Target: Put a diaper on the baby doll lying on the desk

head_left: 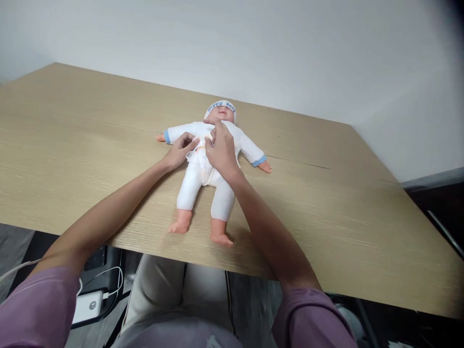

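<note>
A baby doll (221, 203) lies on its back, head away from me, in a white outfit with blue cuffs and a headband (221, 104) with blue lettering. Around its hips, over the outfit, sits a white diaper (205, 166) with a small orange print at the waist. My left hand (180, 151) is at the doll's waist on the left, thumb and fingers closed on the diaper's upper edge. Across from it, my right hand (222, 147) is over the belly, index finger stretched out and thumb and other fingers curled at the diaper's waistband. Its grip is partly hidden.
The doll rests on a wood-grain table (108, 111) that backs onto a pale wall (253, 53). Below the near edge, at left, a white power bank (87, 307) with a cable lies on a dark surface. Dark objects stand beyond the table's right edge.
</note>
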The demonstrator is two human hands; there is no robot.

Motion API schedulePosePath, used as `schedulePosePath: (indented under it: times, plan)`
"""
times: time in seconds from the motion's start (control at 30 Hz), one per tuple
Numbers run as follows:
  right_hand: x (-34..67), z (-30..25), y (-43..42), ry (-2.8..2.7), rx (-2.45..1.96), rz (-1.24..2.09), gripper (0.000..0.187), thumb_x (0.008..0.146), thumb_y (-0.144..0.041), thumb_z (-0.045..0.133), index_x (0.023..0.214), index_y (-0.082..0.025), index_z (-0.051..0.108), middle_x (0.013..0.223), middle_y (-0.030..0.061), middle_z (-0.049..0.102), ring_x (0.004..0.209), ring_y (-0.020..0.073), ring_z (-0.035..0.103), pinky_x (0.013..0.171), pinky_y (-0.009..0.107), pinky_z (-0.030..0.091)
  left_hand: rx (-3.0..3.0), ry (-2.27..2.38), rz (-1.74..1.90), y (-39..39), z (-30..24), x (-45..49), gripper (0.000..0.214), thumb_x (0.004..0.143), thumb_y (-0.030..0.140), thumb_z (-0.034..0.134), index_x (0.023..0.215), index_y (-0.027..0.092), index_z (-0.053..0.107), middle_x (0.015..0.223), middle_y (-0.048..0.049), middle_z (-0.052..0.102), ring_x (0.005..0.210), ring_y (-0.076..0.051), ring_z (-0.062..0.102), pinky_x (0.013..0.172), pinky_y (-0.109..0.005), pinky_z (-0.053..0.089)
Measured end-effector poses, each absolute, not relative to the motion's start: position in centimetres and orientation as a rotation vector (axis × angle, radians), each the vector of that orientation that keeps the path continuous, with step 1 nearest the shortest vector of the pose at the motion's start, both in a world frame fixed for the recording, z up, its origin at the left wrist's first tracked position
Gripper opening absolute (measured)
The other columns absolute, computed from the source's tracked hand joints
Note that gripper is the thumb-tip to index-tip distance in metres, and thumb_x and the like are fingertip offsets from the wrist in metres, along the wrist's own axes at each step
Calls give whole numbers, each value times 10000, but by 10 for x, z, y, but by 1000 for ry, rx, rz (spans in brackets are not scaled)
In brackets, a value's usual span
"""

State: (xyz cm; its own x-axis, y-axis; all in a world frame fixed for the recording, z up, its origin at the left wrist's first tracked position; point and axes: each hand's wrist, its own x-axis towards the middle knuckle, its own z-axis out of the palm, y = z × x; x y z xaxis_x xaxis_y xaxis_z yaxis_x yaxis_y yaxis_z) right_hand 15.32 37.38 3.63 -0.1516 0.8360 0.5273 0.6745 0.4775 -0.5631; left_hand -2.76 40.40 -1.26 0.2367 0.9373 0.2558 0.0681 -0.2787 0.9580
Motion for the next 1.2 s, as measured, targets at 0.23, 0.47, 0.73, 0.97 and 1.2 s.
schedulePosePath:
  times: [0.23, 0.47, 0.73, 0.97, 1.2]
  plan:
    - [159, 63, 337, -1687, -1318, 155, 388, 1062, -51, 396, 1238, -233, 689, 1208, 111, 658, 1048, 236, 655, 985, 432, 613, 1759, 1431, 1450, 369, 16, -26, 225, 1139, 465, 601, 1221, 258, 635, 1384, -105, 708, 1090, -240, 646, 937, -393, 536]
    - [189, 60, 237, -1837, -1078, 434, 63, 1041, -237, 617, 1095, -268, 627, 1146, 91, 720, 1031, 248, 722, 803, 379, 668, 2290, 1251, 1054, 265, 47, -23, 321, 1141, 537, 554, 1046, 260, 683, 1044, -84, 789, 1014, -306, 638, 999, -501, 463]
    - [224, 13, 232, -2084, -1298, 399, 85, 1078, -328, 670, 1044, -256, 702, 878, 22, 773, 788, 223, 727, 781, 351, 544, 2369, 1267, 757, 275, 18, -47, 391, 1053, 641, 682, 1039, 251, 669, 967, -46, 819, 945, -301, 672, 1036, -508, 365]
    - [211, 3, 248, -2064, -1465, 209, 193, 1095, -426, 708, 1099, -238, 755, 866, 42, 754, 785, 256, 698, 697, 345, 451, 2325, 1295, 791, 299, 19, -32, 511, 1006, 711, 699, 820, 244, 605, 633, 23, 633, 649, -213, 571, 969, -477, 393]
    - [210, -1, 238, -2042, -1384, 161, 160, 1100, -346, 667, 1180, -245, 762, 1159, 99, 741, 933, 269, 735, 759, 371, 546, 2352, 1149, 886, 295, 18, -36, 417, 1041, 569, 710, 809, 231, 633, 922, -37, 737, 919, -262, 675, 1027, -485, 433]
